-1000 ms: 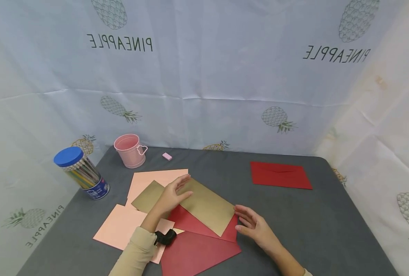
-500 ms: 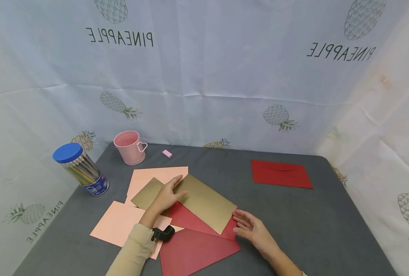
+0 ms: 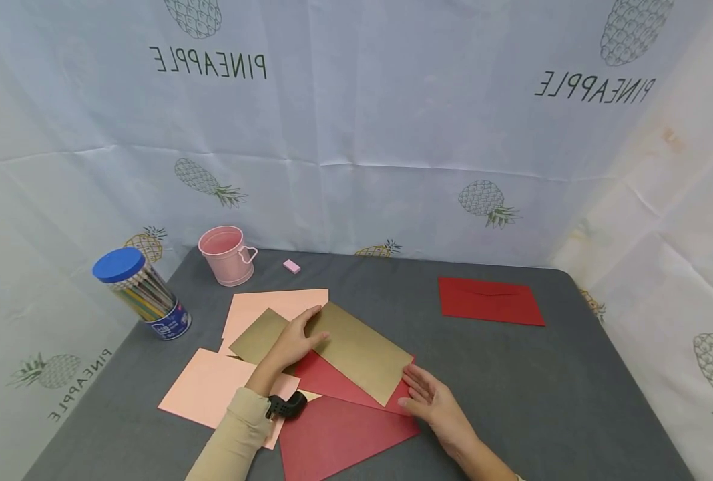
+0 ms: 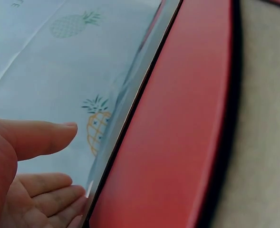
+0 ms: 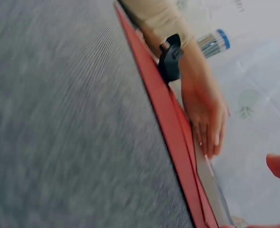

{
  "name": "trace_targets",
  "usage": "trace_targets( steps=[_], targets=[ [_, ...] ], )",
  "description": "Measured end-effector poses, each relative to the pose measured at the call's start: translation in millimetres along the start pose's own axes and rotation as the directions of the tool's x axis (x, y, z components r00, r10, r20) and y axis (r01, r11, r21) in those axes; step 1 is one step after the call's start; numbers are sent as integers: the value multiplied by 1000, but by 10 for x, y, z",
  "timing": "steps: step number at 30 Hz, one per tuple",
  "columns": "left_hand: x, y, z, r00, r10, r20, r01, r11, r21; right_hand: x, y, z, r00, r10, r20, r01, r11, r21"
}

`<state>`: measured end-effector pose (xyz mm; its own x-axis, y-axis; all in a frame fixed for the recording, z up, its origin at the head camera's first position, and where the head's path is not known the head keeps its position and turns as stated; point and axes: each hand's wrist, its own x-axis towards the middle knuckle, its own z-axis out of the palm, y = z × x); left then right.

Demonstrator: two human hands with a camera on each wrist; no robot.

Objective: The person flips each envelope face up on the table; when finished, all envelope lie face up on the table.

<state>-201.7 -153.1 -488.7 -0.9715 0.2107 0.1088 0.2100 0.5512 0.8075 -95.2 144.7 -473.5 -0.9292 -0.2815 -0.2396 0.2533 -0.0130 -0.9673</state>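
Note:
My left hand (image 3: 292,342) rests flat on a large gold paper sheet (image 3: 362,354), its thumb and fingers spread apart. In the left wrist view, the fingers (image 4: 49,190) reach past the paper's edge. A second gold sheet (image 3: 260,337) shows to the left of that hand. Under the large gold sheet lies a red sheet (image 3: 332,377), with a darker red one (image 3: 344,434) nearer the front. At the right corner of the gold and red sheets is my right hand (image 3: 434,404), fingertips at their edges and thumb held apart from the fingers.
Peach sheets (image 3: 206,387) lie at the left, partly under my left forearm. A red envelope (image 3: 491,304) lies back right on the dark table (image 3: 531,401). Behind stand a pink bucket (image 3: 227,257) and a blue-lidded pencil tub (image 3: 152,300), with a pink eraser (image 3: 292,266) nearby.
My left hand has shifted a little left and settled on the gold sheet. The right hand has come left against the corner of the sheets. The head view has tilted slightly.

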Motion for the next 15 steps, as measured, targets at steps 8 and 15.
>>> trace_targets(
  steps=[8,15],
  targets=[
    [-11,7,-1,1000,20,-18,-20,1000,11,-50,-83,70,995,82,-52,-73,985,154],
    [0,-4,3,999,25,-26,-25,999,-22,-36,-67,78,996,73,-55,-60,976,208]
  ],
)
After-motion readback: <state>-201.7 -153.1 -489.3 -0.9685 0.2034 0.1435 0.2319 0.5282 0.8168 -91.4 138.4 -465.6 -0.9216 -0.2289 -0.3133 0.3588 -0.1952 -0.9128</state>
